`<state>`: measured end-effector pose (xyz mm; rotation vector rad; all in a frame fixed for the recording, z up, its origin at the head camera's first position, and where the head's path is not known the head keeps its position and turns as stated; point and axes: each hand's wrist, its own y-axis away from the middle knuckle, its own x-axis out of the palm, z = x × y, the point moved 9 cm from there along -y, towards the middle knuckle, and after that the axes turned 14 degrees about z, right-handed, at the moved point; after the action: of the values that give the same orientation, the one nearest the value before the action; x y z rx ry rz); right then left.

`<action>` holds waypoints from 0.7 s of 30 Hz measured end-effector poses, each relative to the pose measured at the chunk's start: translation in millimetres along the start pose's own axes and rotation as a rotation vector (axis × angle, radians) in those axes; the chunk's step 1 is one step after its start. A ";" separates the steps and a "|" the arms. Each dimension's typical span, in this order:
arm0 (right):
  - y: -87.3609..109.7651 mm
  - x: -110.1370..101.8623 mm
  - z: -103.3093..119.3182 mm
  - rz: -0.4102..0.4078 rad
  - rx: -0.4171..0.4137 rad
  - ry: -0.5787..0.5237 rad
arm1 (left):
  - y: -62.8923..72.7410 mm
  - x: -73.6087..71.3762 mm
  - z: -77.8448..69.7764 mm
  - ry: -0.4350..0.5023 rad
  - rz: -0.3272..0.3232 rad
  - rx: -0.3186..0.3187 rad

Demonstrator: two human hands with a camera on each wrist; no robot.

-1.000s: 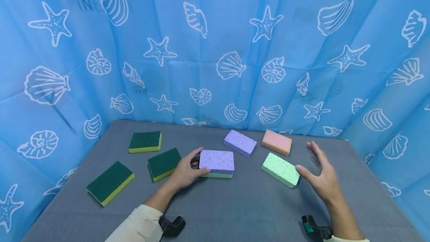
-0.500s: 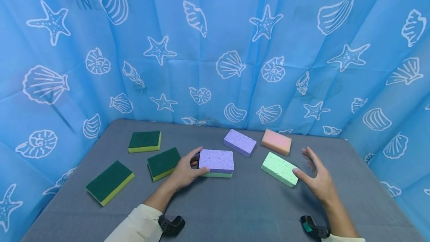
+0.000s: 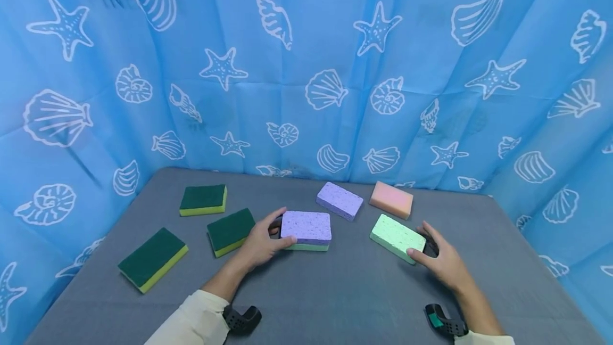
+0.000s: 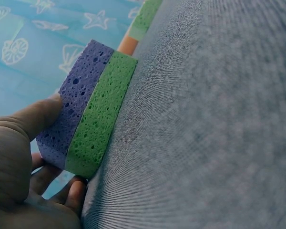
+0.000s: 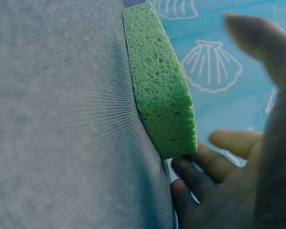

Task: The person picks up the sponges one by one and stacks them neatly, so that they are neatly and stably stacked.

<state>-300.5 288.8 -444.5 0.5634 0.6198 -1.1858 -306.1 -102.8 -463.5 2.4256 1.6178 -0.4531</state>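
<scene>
Faint "PINE" readable on the curtain (image 3: 282, 25), upper left. Left hand (image 3: 261, 241) grips the left end of purple sponge (image 3: 306, 225), stacked on green sponge (image 3: 306, 247), long axis left-right. Right hand (image 3: 442, 262) loose at light-green sponge's (image 3: 396, 236) right end; it slants far-left to near-right.

I get a blurred right thumb (image 5: 262, 40), upper right of its wrist view; the left wrist view's top edge cuts the far green sponge (image 4: 146, 18); my head view crops the left sleeve (image 3: 191, 319) below.
</scene>
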 end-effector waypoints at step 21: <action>-2.8 6.9 -8.9 0.044 0.085 0.177 | -0.2 0.5 -1.4 0.000 0.011 0.005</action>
<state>-302.8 289.6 -455.9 0.7558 0.7057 -1.1322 -305.9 -101.8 -462.4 2.4372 1.6047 -0.4555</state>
